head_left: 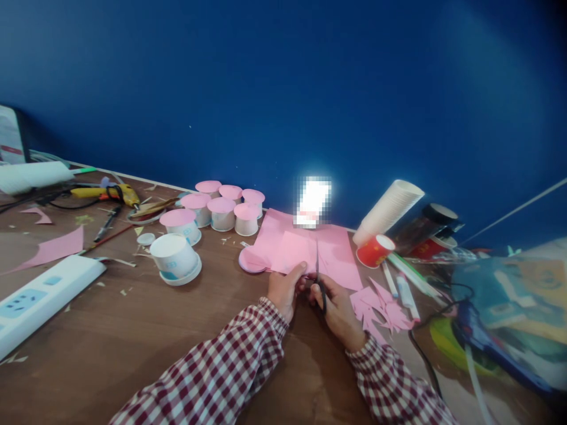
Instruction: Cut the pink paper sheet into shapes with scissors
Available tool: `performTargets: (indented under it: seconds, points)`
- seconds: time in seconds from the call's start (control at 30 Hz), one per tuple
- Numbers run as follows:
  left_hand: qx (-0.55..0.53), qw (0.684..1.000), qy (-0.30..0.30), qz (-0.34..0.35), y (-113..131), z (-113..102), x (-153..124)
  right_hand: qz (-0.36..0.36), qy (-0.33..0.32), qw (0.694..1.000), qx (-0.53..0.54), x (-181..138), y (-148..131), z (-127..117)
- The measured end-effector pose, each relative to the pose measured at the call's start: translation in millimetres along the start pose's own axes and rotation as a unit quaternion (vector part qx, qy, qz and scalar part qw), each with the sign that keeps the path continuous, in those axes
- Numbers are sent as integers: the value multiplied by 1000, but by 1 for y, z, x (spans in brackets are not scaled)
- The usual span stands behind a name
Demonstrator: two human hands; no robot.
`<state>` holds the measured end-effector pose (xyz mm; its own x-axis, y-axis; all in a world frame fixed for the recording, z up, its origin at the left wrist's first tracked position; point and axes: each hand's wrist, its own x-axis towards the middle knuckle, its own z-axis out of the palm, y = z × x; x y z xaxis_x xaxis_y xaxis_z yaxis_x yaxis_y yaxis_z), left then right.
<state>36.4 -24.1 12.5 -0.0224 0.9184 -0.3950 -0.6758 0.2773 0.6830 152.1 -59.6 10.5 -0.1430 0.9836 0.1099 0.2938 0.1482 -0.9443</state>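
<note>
In the head view, the large pink sheet [343,254] lies on the brown table [186,348], against the blue wall [266,94]. Over the near edge of the sheet, the left hand [283,292] pinches a smaller pink paper [287,251] between thumb and fingers. Beside it, the right hand [339,313] is closed around the handles of the scissors [321,298], whose blades point away from the person, over the paper. Pink rounded cut-outs [252,262] sit at the sheet's near left corner; pink scraps [392,310] are heaped off its near right corner. Left of the sheet stand small cups topped with pink discs [222,206] and, nearer the person, an uncovered white cup [175,260]. A power strip [48,301] lies well to its left. Right of the sheet, a tilted stack of white cups [390,209] leans behind a red cup [375,251]. A bright, pixelated patch [313,202] hides whatever stands at the sheet's far edge.
</note>
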Motion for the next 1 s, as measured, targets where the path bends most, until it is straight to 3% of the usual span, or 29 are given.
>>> performTargets:
  seconds: [1.0]
  points:
    - [17,1000,9,14,0,1,-1,-10,0,1000,-5,0,2,0]
